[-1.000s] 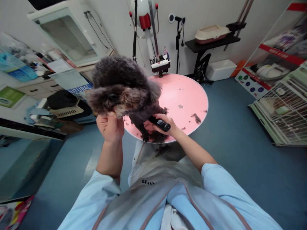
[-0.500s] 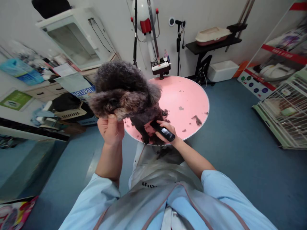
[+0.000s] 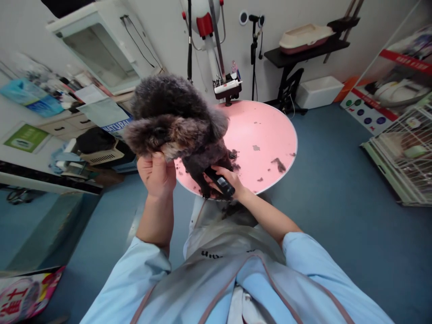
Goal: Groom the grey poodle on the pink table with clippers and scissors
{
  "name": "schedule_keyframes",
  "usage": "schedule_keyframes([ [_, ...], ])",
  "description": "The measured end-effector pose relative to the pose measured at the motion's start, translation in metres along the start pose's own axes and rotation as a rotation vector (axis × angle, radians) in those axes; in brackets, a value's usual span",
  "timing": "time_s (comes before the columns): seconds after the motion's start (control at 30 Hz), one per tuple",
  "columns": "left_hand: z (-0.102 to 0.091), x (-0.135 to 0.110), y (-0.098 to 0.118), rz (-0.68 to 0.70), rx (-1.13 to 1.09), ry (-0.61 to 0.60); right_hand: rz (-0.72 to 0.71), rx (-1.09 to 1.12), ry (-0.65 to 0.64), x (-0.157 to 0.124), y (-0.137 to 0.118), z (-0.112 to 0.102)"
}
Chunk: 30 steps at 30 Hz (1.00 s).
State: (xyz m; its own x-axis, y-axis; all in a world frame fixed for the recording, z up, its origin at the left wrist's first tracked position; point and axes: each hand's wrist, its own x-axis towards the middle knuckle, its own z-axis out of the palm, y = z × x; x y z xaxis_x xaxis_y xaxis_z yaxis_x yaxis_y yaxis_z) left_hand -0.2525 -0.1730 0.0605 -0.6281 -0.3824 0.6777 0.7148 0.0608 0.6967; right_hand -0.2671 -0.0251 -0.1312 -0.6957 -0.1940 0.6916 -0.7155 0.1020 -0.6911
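Note:
A dark grey curly-haired dog (image 3: 175,108) stands near the front left edge of a round pink grooming table (image 3: 270,126). My left hand (image 3: 157,173) is closed under its muzzle, thumb and fingers pinching the chin fur. My right hand (image 3: 232,182) is wrapped round a black hair clipper (image 3: 221,181), whose head end lies against the dog's front leg and lower chest; the blade itself is hidden. Tufts of cut dark fur (image 3: 278,164) are scattered on the tabletop, and some fur lies on my apron (image 3: 219,229).
Behind the table rises a stand dryer (image 3: 204,27) with a small tool tray (image 3: 227,90). A wire cage (image 3: 405,153) stands at the right. At the left are a glass-fronted cabinet (image 3: 97,49), a counter with drawers (image 3: 67,126) and a pet carrier (image 3: 103,153).
My right hand has moved the clipper left, further in toward the dog's front legs. My left hand keeps its hold at the chin. The view has shifted slightly.

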Motion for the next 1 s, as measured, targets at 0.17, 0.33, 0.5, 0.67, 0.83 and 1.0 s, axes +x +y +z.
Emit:
schedule_keyframes([
  [0.17, 0.005, -0.001, 0.005, -0.022, 0.011, -0.012, 0.127, 0.133, 0.160, 0.029, -0.030, -0.011],
  [0.33, 0.009, -0.001, 0.008, -0.007, -0.049, -0.018, 0.124, 0.140, 0.233, 0.042, -0.061, -0.011],
  [0.5, 0.005, 0.001, 0.002, -0.065, -0.006, 0.004, 0.084, 0.114, 0.124, 0.024, -0.056, 0.006],
  [0.67, 0.000, 0.001, -0.005, -0.063, -0.012, -0.004, 0.042, 0.105, 0.249, 0.012, -0.047, 0.009],
  [0.83, 0.001, 0.002, -0.005, -0.088, 0.027, 0.015, 0.002, 0.150, 0.239, 0.011, -0.045, 0.015],
  [1.0, 0.007, 0.002, 0.000, -0.036, -0.015, -0.040, 0.089, 0.125, 0.247, 0.013, -0.050, 0.020],
])
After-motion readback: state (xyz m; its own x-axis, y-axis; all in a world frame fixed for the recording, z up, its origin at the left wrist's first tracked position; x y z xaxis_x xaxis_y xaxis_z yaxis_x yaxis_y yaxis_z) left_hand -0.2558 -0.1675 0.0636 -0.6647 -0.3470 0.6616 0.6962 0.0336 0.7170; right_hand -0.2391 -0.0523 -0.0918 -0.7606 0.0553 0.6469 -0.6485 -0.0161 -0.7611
